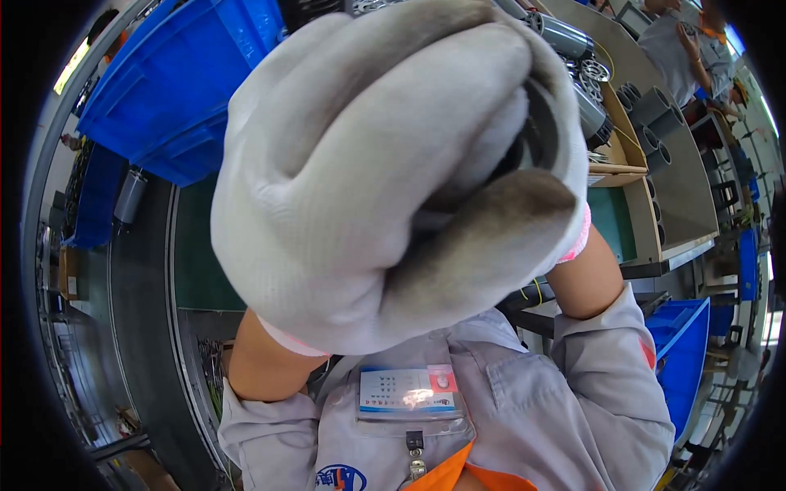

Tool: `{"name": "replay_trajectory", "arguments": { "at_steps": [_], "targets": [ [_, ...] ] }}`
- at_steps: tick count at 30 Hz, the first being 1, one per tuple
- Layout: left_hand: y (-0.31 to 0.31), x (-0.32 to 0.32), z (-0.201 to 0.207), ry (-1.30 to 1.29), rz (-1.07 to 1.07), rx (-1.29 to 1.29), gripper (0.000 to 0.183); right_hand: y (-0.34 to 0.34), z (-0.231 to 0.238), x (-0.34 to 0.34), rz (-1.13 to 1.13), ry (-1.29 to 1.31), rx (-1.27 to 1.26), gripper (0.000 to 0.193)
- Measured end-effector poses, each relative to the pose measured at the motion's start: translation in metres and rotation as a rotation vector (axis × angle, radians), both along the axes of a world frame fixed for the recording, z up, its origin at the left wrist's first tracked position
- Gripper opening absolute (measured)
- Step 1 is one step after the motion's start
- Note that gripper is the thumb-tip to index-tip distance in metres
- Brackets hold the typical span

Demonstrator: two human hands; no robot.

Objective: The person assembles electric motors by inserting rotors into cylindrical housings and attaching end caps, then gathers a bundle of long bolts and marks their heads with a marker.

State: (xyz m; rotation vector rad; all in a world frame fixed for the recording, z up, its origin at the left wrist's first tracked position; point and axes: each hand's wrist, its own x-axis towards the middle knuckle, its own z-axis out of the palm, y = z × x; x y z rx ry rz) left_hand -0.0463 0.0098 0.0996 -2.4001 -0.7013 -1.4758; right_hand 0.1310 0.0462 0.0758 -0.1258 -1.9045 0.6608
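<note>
Close to the camera, my left hand (352, 180) fills the middle of the view in a white knit glove. Its fingers are curled inward, and the thumb, dark with grime, lies across below them. Behind it on the right, my right hand (566, 196) wears a similar glove with a pink cuff. Most of that hand is covered by the left one, but the part that shows curves around toward the left fingers. A dark hollow shows between the two hands. Whatever they hold there is hidden.
A large blue crate (172, 98) stands at upper left, beside a dark conveyor belt (139, 295). Grey cylindrical motors (565, 37) and a wooden tray (626, 135) are at upper right, near grey tube sections (652, 106). Another person (679, 53) stands beyond. A blue bin (684, 368) is at right.
</note>
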Motion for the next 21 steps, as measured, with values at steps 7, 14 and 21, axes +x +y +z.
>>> {"name": "replay_trajectory", "arguments": {
  "at_steps": [7, 14, 21],
  "targets": [
    [0.0, -0.002, 0.006, 0.04, -0.037, 0.127, 0.037, -0.008, -0.016, -0.007, -0.045, 0.04, -0.071, 0.094],
    [-0.022, 0.019, 0.008, 0.0, 0.157, 0.017, 0.025, -0.005, -0.039, 0.001, 0.154, 0.045, -0.36, 0.131],
    [-0.018, 0.026, -0.005, -0.24, -0.046, -0.087, 0.033, -0.01, -0.045, -0.001, -0.067, -0.035, -0.262, 0.127]
  ]
}}
